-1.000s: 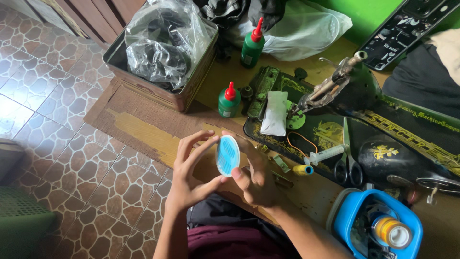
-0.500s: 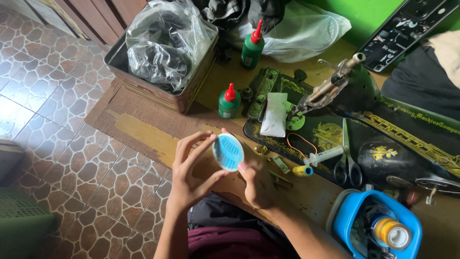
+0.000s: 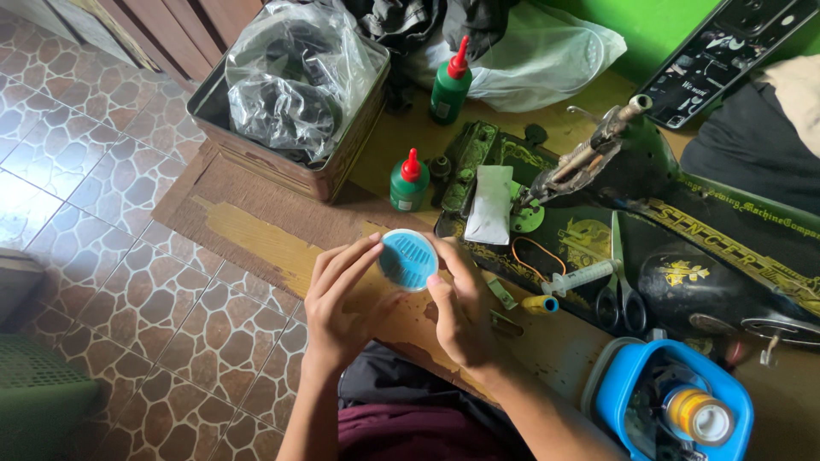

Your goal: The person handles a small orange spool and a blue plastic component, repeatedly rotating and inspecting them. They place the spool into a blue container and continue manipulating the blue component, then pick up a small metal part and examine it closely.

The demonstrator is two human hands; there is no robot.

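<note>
This looks like a small sewing corner in a home. An old black sewing machine (image 3: 683,248) with gold patterns lies on a worn wooden worktop (image 3: 256,235). Beside it are scissors (image 3: 619,286), two green oil bottles (image 3: 408,181) with red tips, and a blue tub (image 3: 628,384) with thread spools. A metal tin (image 3: 282,162) holds a plastic bag. The floor (image 3: 111,256) has brown stone-pattern tiles, and the wall (image 3: 666,21) is bright green.

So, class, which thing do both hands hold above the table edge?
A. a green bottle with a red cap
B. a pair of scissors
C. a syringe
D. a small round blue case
D: the left hand and the right hand both grip the round blue case between their fingertips.
</note>
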